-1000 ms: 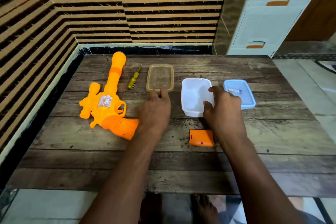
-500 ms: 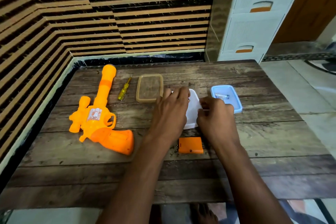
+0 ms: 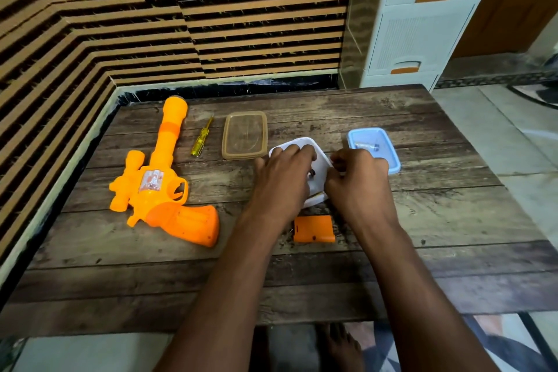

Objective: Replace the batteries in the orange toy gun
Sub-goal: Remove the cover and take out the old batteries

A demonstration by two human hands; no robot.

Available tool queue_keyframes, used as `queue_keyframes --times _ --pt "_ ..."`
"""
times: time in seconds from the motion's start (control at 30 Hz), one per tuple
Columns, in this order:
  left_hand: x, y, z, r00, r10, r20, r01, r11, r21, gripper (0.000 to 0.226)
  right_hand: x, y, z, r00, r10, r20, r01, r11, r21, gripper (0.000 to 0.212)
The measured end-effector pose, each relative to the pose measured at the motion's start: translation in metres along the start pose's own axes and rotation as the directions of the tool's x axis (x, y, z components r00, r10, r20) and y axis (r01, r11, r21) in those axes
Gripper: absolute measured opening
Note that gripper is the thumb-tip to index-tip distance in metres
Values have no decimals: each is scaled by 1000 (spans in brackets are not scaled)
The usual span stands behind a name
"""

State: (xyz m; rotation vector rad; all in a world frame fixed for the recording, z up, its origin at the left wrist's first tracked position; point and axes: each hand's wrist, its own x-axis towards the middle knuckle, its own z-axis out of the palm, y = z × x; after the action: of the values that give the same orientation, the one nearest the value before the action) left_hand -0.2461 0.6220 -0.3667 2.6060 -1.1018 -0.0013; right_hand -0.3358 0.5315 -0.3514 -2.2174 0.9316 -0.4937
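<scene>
I hold the tilted white container [image 3: 302, 142] with both hands: left hand [image 3: 282, 181] gripping its rim, right hand [image 3: 359, 187] pinching its edge.

Your left hand [image 3: 282, 178] and right hand [image 3: 357, 183] crowd the white container [image 3: 317, 160] mid-table, so that spot is blocked; just behind sit the clear lid [image 3: 245, 135] and the blue container [image 3: 374, 148], closing off the back; the orange battery cover [image 3: 314, 228] lies right between your wrists; the orange toy gun [image 3: 160, 178] fills the left side with the yellow screwdriver [image 3: 201, 137] beside its barrel; you've got open wood along the near edge and at the right of the table [image 3: 453, 220]; walls hem the left and back.
</scene>
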Motion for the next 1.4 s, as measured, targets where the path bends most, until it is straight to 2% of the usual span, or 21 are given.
queue_keyframes --times 0.2,0.33,0.4,0.47,0.53,0.57,0.63,0.73,0.8,0.83,0.87,0.93,0.97,1.03,1.1,1.3,1.4 --pt "4 -5 7 1000 15 -16 -17 979 -202 48 -1 0 1 1000 -10 2 10 1000 -13 28" --pt "5 -12 13 999 -18 -50 -5 904 -428 58 -1 0 1 1000 -15 -10 15 1000 -20 26" --pt "5 -13 11 990 -47 -129 -16 892 -452 48 -2 0 0 1000 -23 -9 23 1000 -18 25" --pt "6 -17 5 958 -107 -265 -28 888 -460 30 -2 0 1 999 -37 -10 37 999 -15 25" --pt "7 -26 -4 908 -185 -376 12 908 -418 24 -3 -1 2 999 -43 -20 42 999 -21 24" --pt "7 -33 -7 901 -209 -379 69 934 -351 27 -3 -1 2 999 -39 -24 38 999 -32 23" --pt "4 -45 -8 941 -243 -235 216 967 -133 37 -3 -2 3 999 -28 -37 26 998 -59 20" --pt "-4 -53 -8 964 -265 32 263 963 57 47 -2 -3 4 998 -24 -53 21 998 -54 20" --pt "-5 -51 -12 968 -251 16 248 963 105 30 -1 -2 4 998 -4 -61 1 999 -50 17" --pt "-6 -50 -16 967 -249 -44 253 961 113 16 -1 -3 5 998 3 -63 -6 999 -50 15" --pt "-7 -50 -19 962 -252 -104 262 960 98 13 -1 -3 4 998 9 -62 -12 999 -50 13" --pt "-10 -52 -17 942 -288 -175 298 954 36 36 -1 -5 4 998 12 -55 -14 999 -52 8" --pt "-11 -53 -15 931 -312 -190 317 948 -7 38 -2 -6 4 999 12 -51 -15 998 -55 7" --pt "-10 -52 -8 915 -374 -153 376 927 -16 35 -1 -7 5 999 17 -50 -20 998 -61 7" --pt "-7 -51 0 889 -449 -95 453 891 26 51 -1 -7 6 999 18 -47 -21 998 -52 6" --pt "1 -50 7 855 -481 -193 494 869 24 73 -2 -3 7 998 -25 -62 23 999 -48 12" --pt "2 -49 8 873 -446 -200 461 886 37 60 -3 -2 6 997 -35 -68 31 998 -52 12"
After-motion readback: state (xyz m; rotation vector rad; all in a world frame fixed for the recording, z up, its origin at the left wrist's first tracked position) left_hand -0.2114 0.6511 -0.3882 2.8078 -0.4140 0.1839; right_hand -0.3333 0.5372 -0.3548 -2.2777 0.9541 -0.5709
